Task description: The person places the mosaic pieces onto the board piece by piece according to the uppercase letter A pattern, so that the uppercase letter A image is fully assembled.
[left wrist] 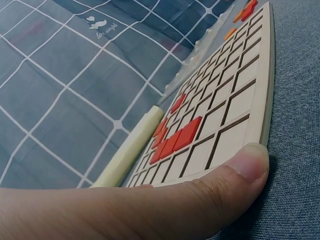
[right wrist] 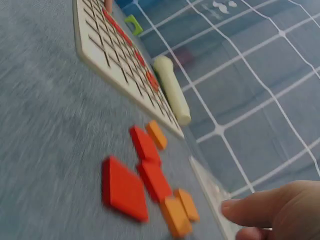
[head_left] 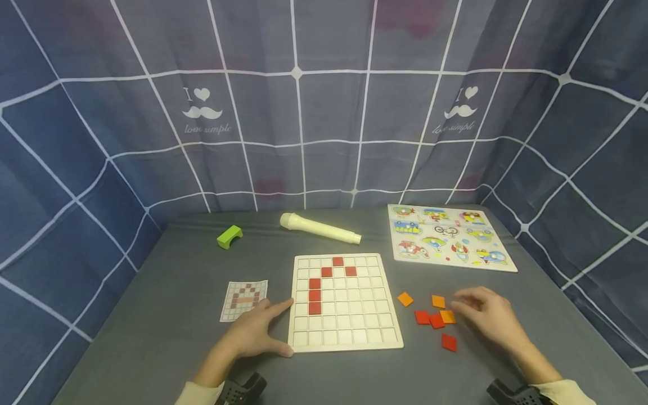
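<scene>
A square white grid board (head_left: 349, 323) lies on the table, with several red tiles (head_left: 315, 295) set in its cells: a column at left and an arch above it. My left hand (head_left: 255, 330) rests at the board's left edge, thumb and index finger spread and touching it. To the board's right lie three loose orange tiles (head_left: 405, 298) and three loose red tiles (head_left: 449, 342). My right hand (head_left: 486, 315) is just right of these, its fingers loosely bent; the right wrist view shows no tile at the visible thumb. A paper pattern card (head_left: 244, 301) lies partly behind my left hand.
Behind the board lies a cream microphone-shaped stick (head_left: 321, 228). A green arch block (head_left: 230, 237) stands at the back left. A vehicle picture board (head_left: 450, 239) lies at the back right. Dark gridded curtains (head_left: 329, 112) enclose the back and sides.
</scene>
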A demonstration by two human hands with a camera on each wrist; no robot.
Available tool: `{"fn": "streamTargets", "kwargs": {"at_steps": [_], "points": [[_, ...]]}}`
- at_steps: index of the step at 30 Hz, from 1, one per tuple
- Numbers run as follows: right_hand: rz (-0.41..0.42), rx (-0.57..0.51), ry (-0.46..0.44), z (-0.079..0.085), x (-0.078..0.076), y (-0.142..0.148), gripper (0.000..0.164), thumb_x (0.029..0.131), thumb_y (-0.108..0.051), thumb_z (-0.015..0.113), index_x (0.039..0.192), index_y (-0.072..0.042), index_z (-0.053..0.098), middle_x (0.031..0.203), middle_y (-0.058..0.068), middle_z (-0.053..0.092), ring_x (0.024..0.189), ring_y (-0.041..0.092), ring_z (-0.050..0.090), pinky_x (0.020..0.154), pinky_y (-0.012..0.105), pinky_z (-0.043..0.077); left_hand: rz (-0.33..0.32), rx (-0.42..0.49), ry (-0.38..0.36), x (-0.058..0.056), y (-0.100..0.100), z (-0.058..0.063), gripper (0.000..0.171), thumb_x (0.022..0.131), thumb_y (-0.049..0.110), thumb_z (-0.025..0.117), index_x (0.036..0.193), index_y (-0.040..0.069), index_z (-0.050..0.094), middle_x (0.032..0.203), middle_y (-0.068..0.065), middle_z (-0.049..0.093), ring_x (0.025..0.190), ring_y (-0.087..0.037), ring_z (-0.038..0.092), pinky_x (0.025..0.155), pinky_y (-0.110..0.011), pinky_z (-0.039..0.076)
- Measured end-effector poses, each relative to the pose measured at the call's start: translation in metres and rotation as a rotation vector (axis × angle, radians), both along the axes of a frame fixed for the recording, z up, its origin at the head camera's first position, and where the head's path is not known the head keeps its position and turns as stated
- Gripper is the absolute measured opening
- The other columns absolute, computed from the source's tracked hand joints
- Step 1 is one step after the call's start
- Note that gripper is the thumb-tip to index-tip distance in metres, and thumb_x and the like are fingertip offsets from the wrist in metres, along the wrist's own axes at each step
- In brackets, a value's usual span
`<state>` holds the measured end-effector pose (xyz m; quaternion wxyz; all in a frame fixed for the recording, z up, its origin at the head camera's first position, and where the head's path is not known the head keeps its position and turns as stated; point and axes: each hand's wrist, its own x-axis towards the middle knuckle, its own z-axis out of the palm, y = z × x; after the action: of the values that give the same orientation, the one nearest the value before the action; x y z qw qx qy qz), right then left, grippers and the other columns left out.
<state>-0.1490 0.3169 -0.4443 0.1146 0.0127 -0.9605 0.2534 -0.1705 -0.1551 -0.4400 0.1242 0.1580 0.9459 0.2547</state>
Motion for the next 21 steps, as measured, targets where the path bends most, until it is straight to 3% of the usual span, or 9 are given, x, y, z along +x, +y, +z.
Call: {"fn": "streamTargets", "kwargs": {"at_steps": [5, 11, 21], "points": [[0.096, 0.083, 0.093, -0.01, 0.006, 0.004, 0.025, 0.073, -0.029, 0.086, 0.094, -0.018, 0.077, 0.088, -0.008, 0.067, 0.079, 0.002, 0.056, 0.068, 0.027, 0.045, 0.005, -0.008, -0.001, 0.0, 0.0, 0.0, 0.103, 0.053, 0.051, 0.091, 0.144, 0.023, 0.052, 0.103, -0.007, 0.054, 0.08, -0.018, 0.047, 0.07, -0.036, 0.043], [0.271, 0.162, 0.236, -0.019, 0.002, -0.007, 0.033, 0.067, -0.032, 0.089, 0.096, -0.021, 0.078, 0.088, -0.014, 0.056, 0.086, 0.005, 0.044, 0.07, 0.027, 0.037, 0.002, -0.007, 0.007, 0.001, 0.0, -0.001, 0.103, 0.053, 0.052, 0.091, 0.144, 0.024, 0.051, 0.103, -0.006, 0.054, 0.081, -0.017, 0.047, 0.071, -0.037, 0.043], [0.328, 0.208, 0.198, -0.019, -0.002, -0.009, 0.026, 0.069, -0.034, 0.087, 0.091, -0.023, 0.079, 0.087, -0.016, 0.048, 0.085, 0.002, 0.036, 0.07, 0.026, 0.03, 0.008, 0.015, -0.002, 0.001, 0.001, -0.002, 0.103, 0.053, 0.052, 0.091, 0.143, 0.023, 0.052, 0.1, -0.005, 0.053, 0.078, -0.018, 0.045, 0.067, -0.034, 0.039]]}}
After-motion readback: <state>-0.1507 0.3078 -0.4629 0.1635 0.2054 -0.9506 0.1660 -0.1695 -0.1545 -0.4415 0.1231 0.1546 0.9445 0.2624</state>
